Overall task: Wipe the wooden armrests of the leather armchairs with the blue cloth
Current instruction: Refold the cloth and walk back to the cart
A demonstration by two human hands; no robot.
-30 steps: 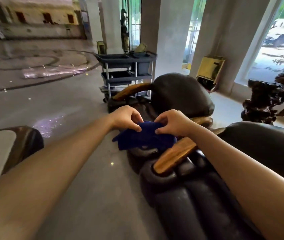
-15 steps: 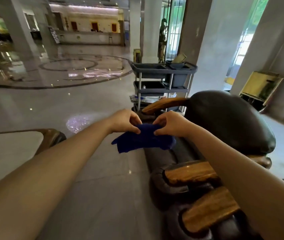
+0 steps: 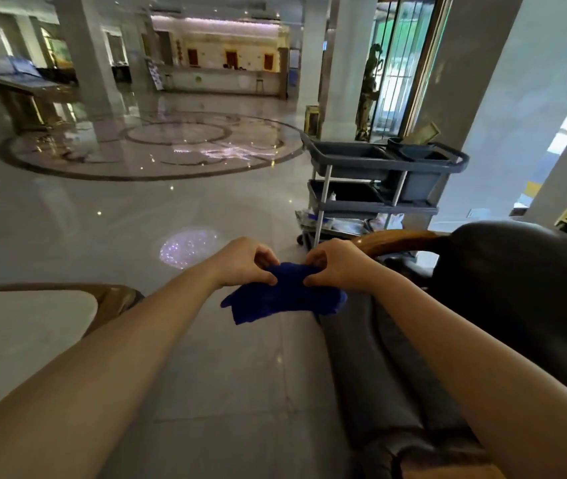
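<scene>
While both hands, left hand (image 3: 244, 262) and right hand (image 3: 335, 266), pinched the blue cloth (image 3: 284, 295), the wooden armrest (image 3: 396, 240) curved away just beyond the right hand, nearer it.

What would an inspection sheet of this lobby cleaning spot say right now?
Surface: glossy tiled floor, reflective.
Job's things: blue cloth held in the air, not on wood; wooden armrest of the dark leather armchair just beyond.
Clutter: grey cleaning cart behind the chair.
Grippers: left hand and right hand both pinch the cloth's top edge.
Cables: nothing seen.
Surroundings: pillars, a distant reception counter.
</scene>
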